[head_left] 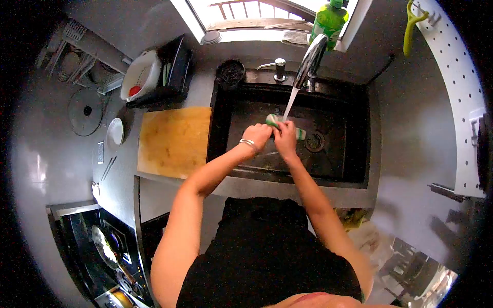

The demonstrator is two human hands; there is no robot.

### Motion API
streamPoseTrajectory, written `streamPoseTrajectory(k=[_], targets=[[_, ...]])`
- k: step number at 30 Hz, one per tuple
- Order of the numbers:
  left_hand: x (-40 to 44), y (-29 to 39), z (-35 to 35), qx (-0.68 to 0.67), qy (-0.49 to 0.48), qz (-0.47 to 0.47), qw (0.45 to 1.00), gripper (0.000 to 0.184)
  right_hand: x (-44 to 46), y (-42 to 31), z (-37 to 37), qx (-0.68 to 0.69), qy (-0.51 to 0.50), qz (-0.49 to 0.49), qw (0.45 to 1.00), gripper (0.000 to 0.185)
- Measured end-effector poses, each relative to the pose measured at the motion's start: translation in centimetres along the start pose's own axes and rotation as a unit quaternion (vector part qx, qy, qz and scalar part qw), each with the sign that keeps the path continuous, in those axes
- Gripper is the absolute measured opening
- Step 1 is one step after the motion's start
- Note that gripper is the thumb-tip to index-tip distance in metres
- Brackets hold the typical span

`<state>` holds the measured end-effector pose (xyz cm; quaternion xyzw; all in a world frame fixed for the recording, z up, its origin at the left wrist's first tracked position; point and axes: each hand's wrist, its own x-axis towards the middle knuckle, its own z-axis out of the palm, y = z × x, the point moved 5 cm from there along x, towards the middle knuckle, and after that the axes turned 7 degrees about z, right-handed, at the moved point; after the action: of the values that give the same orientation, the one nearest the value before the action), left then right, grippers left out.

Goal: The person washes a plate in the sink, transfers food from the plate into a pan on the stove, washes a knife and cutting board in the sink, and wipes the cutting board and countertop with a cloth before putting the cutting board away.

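Both my hands are together over the black sink [354, 149], just below the running water. My left hand [258, 135], with a silver bracelet at the wrist, is closed at the left end of a green-and-white item [272, 120]; its kind is not clear. Around the item's middle, my right hand [285, 137] has its fingers wrapped, and the item's other end sticks out to the right. From the chrome faucet [311, 56] a stream of water falls right beside the hands. The fingers hide much of the item.
A wooden cutting board [174, 139] lies left of the sink. Behind it stand a white basket [141, 77] and a black rack [177, 77]. A white bowl [115, 132], a glass lid [87, 110] and chopsticks [108, 168] are farther left. A green bottle [329, 23] stands behind the faucet.
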<state>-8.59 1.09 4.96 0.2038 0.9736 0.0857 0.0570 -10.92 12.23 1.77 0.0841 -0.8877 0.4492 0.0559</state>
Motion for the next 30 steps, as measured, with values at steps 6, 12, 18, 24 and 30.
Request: streamPoseTrajectory(k=[6, 12, 18, 24, 30], targets=[[-4.7, -1.3, -2.2, 0.015, 0.014, -0.056, 0.998, 0.014, 2.4, 5.7, -1.1, -0.118, 0.020, 0.044, 0.992, 0.022], [-7.5, -4.3, 0.7, -0.480, -0.099, -0.209, 0.846, 0.022, 1.7, 14.2, -5.1, 0.089, 0.048, 0.315, 0.944, 0.038], [-5.8, -2.9, 4.7, -0.803, -0.117, -0.318, 0.491, 0.022, -0.3, 6.0, -1.8, 0.112, -0.046, 0.117, 0.986, 0.027], [-8.3, -0.1, 0.4, -0.797, -0.129, -0.295, 0.511, 0.017, -0.7, -2.1, -0.5, 0.200, -0.032, 0.044, 0.978, 0.019], [-16.8, -1.9, -2.4, -0.682, -0.137, -0.262, 0.669, 0.023, 3.2, 8.9, 3.2, 0.080, -0.115, 0.089, 0.986, 0.028]])
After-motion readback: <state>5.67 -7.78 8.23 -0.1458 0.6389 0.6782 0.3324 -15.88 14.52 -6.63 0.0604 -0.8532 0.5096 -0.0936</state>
